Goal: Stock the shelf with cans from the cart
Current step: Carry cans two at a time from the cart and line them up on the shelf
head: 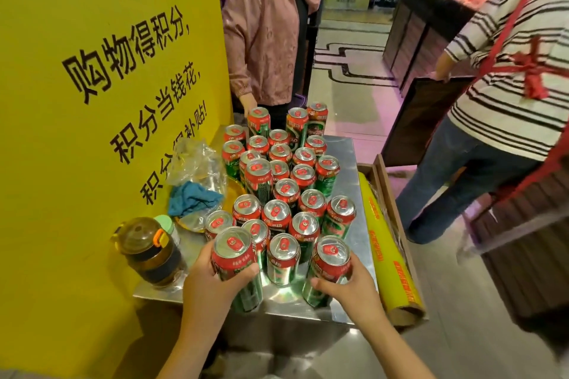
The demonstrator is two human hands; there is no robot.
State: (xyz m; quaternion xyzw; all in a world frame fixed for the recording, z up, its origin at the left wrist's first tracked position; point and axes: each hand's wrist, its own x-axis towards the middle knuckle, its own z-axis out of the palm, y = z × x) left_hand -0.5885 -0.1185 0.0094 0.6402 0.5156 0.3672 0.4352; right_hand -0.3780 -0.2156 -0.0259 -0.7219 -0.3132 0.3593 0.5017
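Observation:
Several green beer cans with red tops [278,181] stand crowded on a shiny steel cart top [345,163]. My left hand [212,283] grips the near-left can [234,252] around its upper body. My right hand [351,283] grips the near-right can [331,261] in the same way. Both cans are upright at the cart's near edge. No shelf is in view.
A yellow wall [92,101] borders the cart on the left. A brown bottle [151,252], a blue cloth [192,198] and a plastic bag [197,163] lie on the cart's left side. A yellow film roll [385,249] lies along its right. Two people stand close behind and to the right.

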